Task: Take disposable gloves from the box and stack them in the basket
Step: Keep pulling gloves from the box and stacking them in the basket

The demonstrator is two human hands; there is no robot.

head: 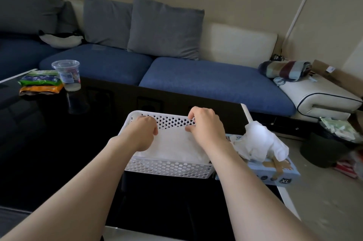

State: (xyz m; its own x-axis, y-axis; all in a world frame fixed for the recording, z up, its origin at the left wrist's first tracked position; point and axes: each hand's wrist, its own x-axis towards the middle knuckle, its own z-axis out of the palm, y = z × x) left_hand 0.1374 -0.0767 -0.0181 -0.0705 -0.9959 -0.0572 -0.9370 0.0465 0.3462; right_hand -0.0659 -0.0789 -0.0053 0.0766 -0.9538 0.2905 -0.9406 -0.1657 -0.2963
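A white perforated basket (167,169) stands on the black glossy table (49,152), with a stack of translucent white gloves (172,146) lying flat inside. Both my hands are over the basket's far end. My left hand (144,130) has its fingers curled and pinches the far left edge of the top glove. My right hand (205,125) pinches the far right edge of the same glove near the basket's back wall. To the right of the basket lies the light blue glove box (275,172) marked XL, with a bunch of gloves (261,142) bulging out of its top.
A clear plastic cup (67,74) and snack packets (40,83) sit at the table's far left. Behind the table runs a blue sofa (196,81) with grey cushions. Right of the table, clutter and a dark bin (322,150) stand on the floor.
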